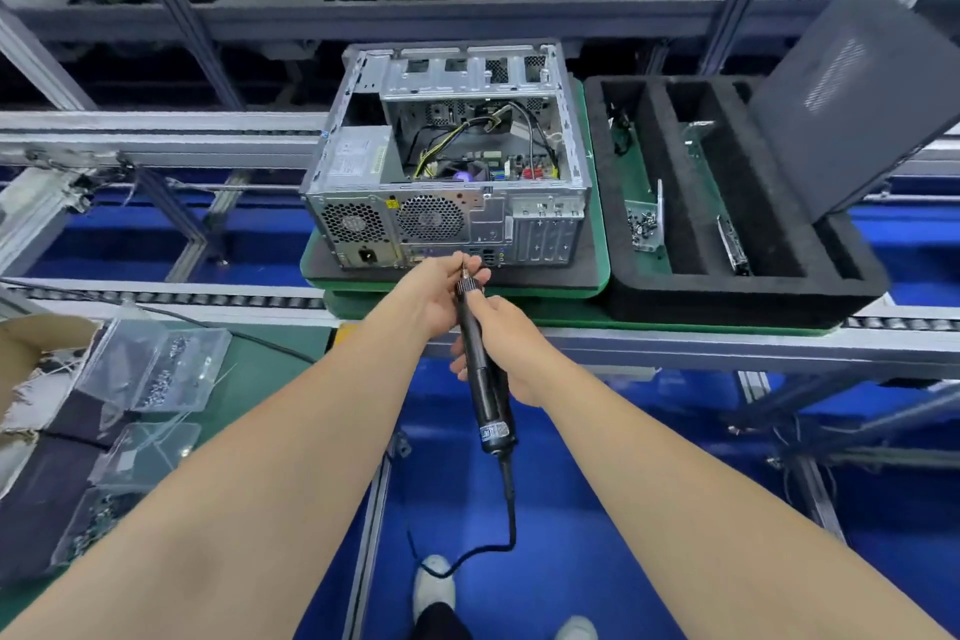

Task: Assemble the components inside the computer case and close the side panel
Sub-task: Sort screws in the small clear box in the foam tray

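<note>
Green surface (pixel 598 244) is carrying the open case (pixel 363 156); right hand (pixel 511 353) is gripping the screwdriver (pixel 488 413), left hand (pixel 436 291) pinching its tip, likely seating a screw.

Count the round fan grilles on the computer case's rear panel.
2: one fan grille at the left, above the power socket; the other just right of it. Sides facing away could hide more.

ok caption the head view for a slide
The right hand grips an electric screwdriver, left hand pinching its tip, before the open computer case.
</note>
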A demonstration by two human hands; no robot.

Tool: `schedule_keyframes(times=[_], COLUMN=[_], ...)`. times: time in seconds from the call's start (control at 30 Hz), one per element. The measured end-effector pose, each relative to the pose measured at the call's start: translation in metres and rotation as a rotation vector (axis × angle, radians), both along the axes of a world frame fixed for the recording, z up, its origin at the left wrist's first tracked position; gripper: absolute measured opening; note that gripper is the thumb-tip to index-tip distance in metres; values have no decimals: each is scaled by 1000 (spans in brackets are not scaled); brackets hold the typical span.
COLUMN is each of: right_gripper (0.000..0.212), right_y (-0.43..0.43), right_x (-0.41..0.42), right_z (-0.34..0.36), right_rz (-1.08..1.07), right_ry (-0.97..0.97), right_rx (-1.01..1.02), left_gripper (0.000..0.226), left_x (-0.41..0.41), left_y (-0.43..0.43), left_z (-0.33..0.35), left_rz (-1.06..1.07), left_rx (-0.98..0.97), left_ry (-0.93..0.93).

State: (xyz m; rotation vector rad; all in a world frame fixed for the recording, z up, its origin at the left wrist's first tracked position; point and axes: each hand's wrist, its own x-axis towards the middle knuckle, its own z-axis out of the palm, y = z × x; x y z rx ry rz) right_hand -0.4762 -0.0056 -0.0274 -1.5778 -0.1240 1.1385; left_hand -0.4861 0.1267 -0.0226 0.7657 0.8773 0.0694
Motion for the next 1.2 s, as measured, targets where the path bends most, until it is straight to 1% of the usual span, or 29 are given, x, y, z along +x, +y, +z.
schedule_keyframes(times=[0.13, 0.2, 0.23, 0.3, 0.37, 0.4, 0.47, 0.6, 0.9, 1.2], right_gripper=[43, 35, 35, 49, 70, 77, 83, 88, 84, 81], right_y=[11, 16, 17, 14, 12, 11, 12, 12, 9, 6], right_x=[-8, -11, -11, -9, -6, -5, -2, 1, 5, 8], right_z=[-20, -29, -34, -41, -46, -47, -46, -46, -45, -46], right_rz=[-64, -78, -70, -7, 80, 107, 133, 172, 161, 183], right_ry=[83, 118, 137, 140, 81, 55, 28, 8, -1, -28], right_rx=[-16, 39, 81, 156, 181, 182, 182, 179, 192, 176], left_gripper=[26, 21, 20, 20, 18, 16, 15, 18, 16, 16], left_x=[12, 16, 17, 17, 17, 17, 17, 18, 21, 22], left_y=[9, 15, 17, 21, 25, 27, 29, 31, 26, 23], left_z=[-16, -25, -29, -36, -38, -38, -36, -33, -32, -33], left_rz=[-22, -42, -55, -72, -56, -43, -24, -17, 0, 73], left_rx=[-84, -78, -62, -63, -97, -109, -119, -106, -96, -96], left_ry=[-50, -68, -62, -59, -92, -107, -132, -146, -148, -127])
